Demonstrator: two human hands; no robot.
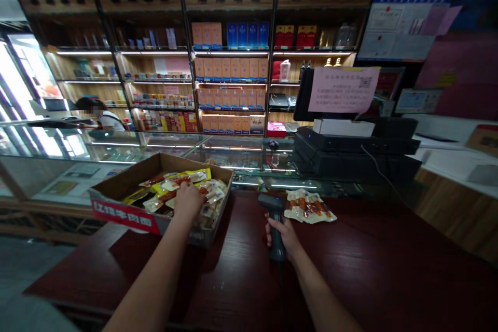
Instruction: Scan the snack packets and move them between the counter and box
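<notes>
My left hand [189,199] is inside an open cardboard box [161,222], its fingers curled onto a packaged sausage [179,181]. Several other clear and yellow sausage packets [213,193] lie loosely around it in the box. My right hand [287,233] is wrapped around the handle of a dark barcode scanner [277,228], which stays upright over the table with its head toward the left. Just right of the scanner head, a group of sausage packets [309,206] lies on the tabletop. My left fingertips are partly hidden.
The dark red table [241,290] meets a glass display counter [163,141]. A monitor with a pink sheet [342,89] stands over black machines [358,150] at the right. Boxed goods fill the back shelves [229,68]. Another person [111,120] is at the far left.
</notes>
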